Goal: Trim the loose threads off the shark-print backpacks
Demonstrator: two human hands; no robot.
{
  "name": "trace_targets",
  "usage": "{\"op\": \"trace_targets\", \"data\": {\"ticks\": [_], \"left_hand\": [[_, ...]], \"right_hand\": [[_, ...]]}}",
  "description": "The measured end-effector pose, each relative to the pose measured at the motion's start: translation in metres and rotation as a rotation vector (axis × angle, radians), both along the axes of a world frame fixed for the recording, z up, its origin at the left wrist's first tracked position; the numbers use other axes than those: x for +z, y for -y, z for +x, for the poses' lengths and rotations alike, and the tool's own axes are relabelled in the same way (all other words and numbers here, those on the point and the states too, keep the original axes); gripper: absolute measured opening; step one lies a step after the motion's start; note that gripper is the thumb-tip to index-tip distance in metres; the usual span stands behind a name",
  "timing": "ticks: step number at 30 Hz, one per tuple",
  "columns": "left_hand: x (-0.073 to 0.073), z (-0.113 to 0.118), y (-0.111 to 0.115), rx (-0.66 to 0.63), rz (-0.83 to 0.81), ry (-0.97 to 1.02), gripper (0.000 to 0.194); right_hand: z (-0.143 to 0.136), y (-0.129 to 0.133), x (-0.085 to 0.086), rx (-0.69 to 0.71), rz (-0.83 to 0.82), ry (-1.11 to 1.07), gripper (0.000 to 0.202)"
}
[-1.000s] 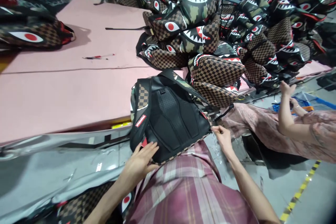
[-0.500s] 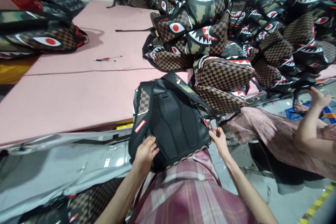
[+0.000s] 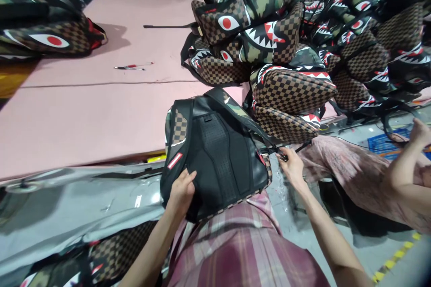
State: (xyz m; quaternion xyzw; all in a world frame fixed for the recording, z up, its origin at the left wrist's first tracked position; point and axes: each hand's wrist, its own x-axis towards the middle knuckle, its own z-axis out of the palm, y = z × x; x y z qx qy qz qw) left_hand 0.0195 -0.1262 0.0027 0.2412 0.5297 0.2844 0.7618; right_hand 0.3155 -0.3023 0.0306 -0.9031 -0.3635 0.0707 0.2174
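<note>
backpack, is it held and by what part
The right hand holds the backpack by its right strap, near the lower end; whether the left hand grips it cannot be told.

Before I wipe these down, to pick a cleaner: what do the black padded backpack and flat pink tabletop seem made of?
Backpack: the matte, textured centre suggests mesh fabric; sheen around it suggests faux leather. Tabletop: smooth, dull and even, perhaps laminate or sheeting; unclear which.
</note>
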Motion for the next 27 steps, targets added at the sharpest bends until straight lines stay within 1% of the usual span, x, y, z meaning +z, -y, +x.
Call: {"op": "trace_targets", "data": {"ticks": [2, 3, 4, 5, 6, 7, 8, 9, 10, 11, 12, 13, 14, 15, 17, 19, 20, 22, 23, 25, 27], "left_hand": [[0.002, -0.004, 0.011, -0.089, 0.057, -0.062, 0.048], [0.006, -0.006, 0.017, -0.133, 0.104, -0.138, 0.054], [0.01, -0.007, 0.022, -0.186, 0.213, -0.255, 0.058], [0.016, -0.007, 0.027, -0.232, 0.384, -0.399, 0.059], [0.021, -0.004, 0.031, -0.263, 0.595, -0.545, 0.058], [0.027, 0.002, 0.034, -0.292, 0.804, -0.646, 0.053], [0.031, 0.011, 0.036, -0.344, 0.976, -0.666, 0.046], [0.035, 0.024, 0.038, -0.421, 1.069, -0.602, 0.04], [0.037, 0.04, 0.038, -0.505, 1.065, -0.487, 0.036], [0.037, 0.058, 0.037, -0.618, 0.983, -0.324, 0.035], [0.037, 0.078, 0.036, -0.692, 0.847, -0.182, 0.036], [0.037, 0.098, 0.034, -0.715, 0.75, -0.091, 0.038], [0.037, 0.117, 0.032, -0.735, 0.69, -0.01, 0.038], [0.037, 0.134, 0.031, -0.75, 0.624, 0.049, 0.037], [0.039, 0.158, 0.027, -0.722, 0.503, 0.052, 0.038], [0.043, 0.168, 0.025, -0.671, 0.384, 0.006, 0.037], [0.045, 0.169, 0.024, -0.65, 0.338, -0.009, 0.035], [0.048, 0.168, 0.023, -0.63, 0.277, -0.021, 0.032], [0.049, 0.167, 0.022, -0.623, 0.26, -0.027, 0.031], [0.049, 0.166, 0.022, -0.61, 0.239, -0.031, 0.029], [0.048, 0.167, 0.022, -0.609, 0.231, -0.019, 0.028]], "right_hand": [[0.004, -0.011, 0.0, 0.056, -0.131, 0.138, 0.037], [0.007, -0.016, -0.001, 0.065, -0.185, 0.159, 0.039], [0.01, -0.02, -0.003, 0.064, -0.206, 0.147, 0.04], [0.013, -0.024, -0.003, 0.054, -0.177, 0.079, 0.039], [0.016, -0.027, -0.003, 0.041, -0.111, -0.033, 0.035], [0.019, -0.029, -0.002, 0.028, -0.028, -0.165, 0.029], [0.02, -0.03, 0.001, 0.017, 0.047, -0.292, 0.024], [0.02, -0.031, 0.006, 0.012, 0.107, -0.424, 0.023], [0.018, -0.032, 0.011, 0.026, 0.146, -0.56, 0.026], [0.014, -0.033, 0.017, 0.059, 0.167, -0.692, 0.031], [0.01, -0.034, 0.022, 0.102, 0.178, -0.815, 0.035], [0.004, -0.036, 0.026, 0.14, 0.194, -0.94, 0.038], [-0.001, -0.038, 0.029, 0.162, 0.209, -1.044, 0.039], [-0.005, -0.039, 0.031, 0.156, 0.223, -1.106, 0.04], [-0.008, -0.04, 0.031, 0.071, 0.236, -1.109, 0.042], [-0.004, -0.034, 0.029, -0.006, 0.249, -1.013, 0.046], [-0.001, -0.029, 0.03, -0.009, 0.237, -0.907, 0.049], [0.006, -0.017, 0.032, 0.041, 0.165, -0.619, 0.059], [0.009, -0.011, 0.035, 0.077, 0.122, -0.463, 0.06], [0.01, -0.003, 0.042, 0.167, 0.059, -0.171, 0.047], [0.006, -0.003, 0.049, 0.31, 0.044, 0.056, 0.03]]}}
